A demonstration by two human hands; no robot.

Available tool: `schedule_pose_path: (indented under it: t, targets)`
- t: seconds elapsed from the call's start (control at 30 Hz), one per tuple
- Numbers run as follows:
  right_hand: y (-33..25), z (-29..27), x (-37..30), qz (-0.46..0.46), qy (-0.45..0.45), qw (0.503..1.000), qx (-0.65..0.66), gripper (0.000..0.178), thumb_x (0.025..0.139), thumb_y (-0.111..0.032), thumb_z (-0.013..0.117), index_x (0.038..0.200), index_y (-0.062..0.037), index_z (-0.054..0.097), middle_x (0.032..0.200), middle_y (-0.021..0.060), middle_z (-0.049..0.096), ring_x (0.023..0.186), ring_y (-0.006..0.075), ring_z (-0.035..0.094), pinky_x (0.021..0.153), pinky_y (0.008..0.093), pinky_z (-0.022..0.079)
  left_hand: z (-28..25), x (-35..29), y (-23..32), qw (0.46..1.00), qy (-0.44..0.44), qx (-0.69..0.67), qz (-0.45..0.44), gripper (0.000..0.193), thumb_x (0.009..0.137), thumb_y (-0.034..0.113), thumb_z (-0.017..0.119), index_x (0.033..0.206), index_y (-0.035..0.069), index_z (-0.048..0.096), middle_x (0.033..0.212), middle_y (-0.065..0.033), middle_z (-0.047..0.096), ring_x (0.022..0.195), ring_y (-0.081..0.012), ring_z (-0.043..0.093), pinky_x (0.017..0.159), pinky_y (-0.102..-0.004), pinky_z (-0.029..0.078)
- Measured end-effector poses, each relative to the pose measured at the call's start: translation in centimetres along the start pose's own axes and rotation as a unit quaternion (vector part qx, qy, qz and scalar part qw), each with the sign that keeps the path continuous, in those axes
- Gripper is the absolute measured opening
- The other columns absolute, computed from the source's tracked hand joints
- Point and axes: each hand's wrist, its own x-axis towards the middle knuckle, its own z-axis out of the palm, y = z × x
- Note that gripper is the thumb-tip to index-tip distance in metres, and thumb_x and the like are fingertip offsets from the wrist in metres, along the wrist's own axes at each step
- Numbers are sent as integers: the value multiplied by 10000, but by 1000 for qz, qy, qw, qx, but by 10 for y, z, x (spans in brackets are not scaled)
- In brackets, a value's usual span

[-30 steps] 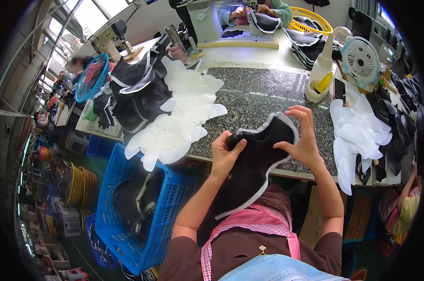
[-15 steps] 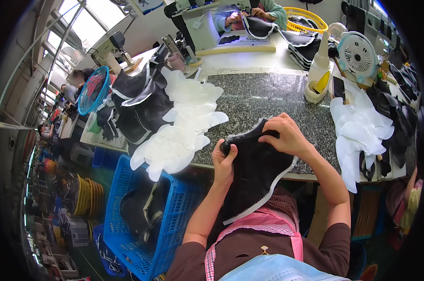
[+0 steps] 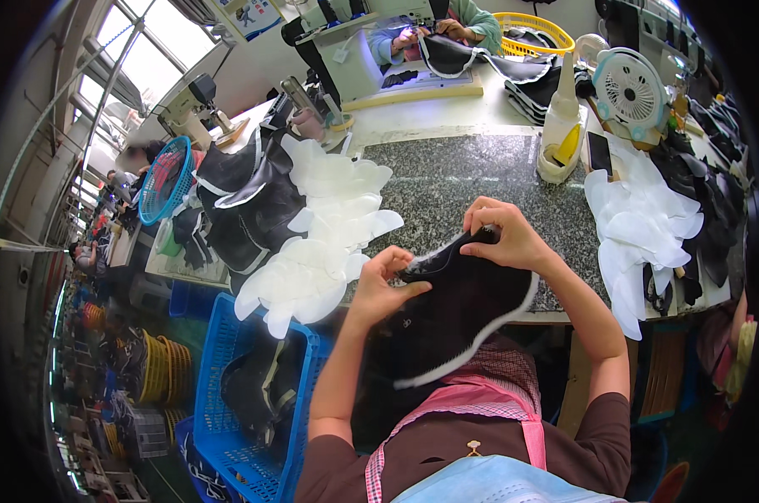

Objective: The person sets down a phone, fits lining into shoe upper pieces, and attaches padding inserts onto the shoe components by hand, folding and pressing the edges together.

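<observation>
Moved from the white-trimmed side, the right hand [image 3: 505, 239] is closed over the upper edge of the black piece [image 3: 465, 302]; its left corner is grasped by the left hand [image 3: 385, 287]. Control thus seems shared, across the near edge of the bench [image 3: 455, 172].

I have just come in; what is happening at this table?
The person's left hand and right hand hold the upper edge of a black, white-edged piece over the near edge of a speckled slab. White cut shapes lie to the left. Opposite, another person works at a sewing machine.
</observation>
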Motion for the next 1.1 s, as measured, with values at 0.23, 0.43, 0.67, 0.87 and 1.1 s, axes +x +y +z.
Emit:
schedule_pose_path:
  t: [0.23,0.43,0.67,0.87,1.1]
  targets:
    - [-33,15,7,-32,5,998,-51,296,694,-63,851,781,-13,572,983,88,623,928,259,633,797,351,510,25,32,48,831,-91,543,78,487,657,451,858,918,64,723,763,-130,686,692,-355,641,655,-425,520]
    - [-11,-8,-16,21,1,999,-29,339,661,-71,867,782,-6,557,943,103,628,888,271,629,778,340,500,18,34,15,975,-100,189,-55,309,679,218,884,892,28,764,756,-90,736,689,-147,693,680,-305,544]
    - [-11,-6,-28,70,73,992,-76,267,782,-113,805,819,19,576,696,144,591,591,223,524,560,346,430,29,26,15,988,-60,128,-69,283,728,144,872,932,-16,758,801,-58,752,711,-56,647,656,-247,532]
    - [-4,-7,-28,92,62,993,-28,243,796,-67,785,872,5,566,729,84,595,691,156,542,662,312,450,24,24,10,971,-19,235,47,311,696,177,910,853,-23,732,745,-49,730,677,-45,630,647,-239,525]
    - [-2,-16,-30,161,94,978,99,293,825,0,739,1052,-36,558,922,6,638,864,69,556,793,252,448,17,20,-9,999,32,7,32,300,681,74,925,873,11,703,836,-20,722,789,-47,637,708,-232,538]
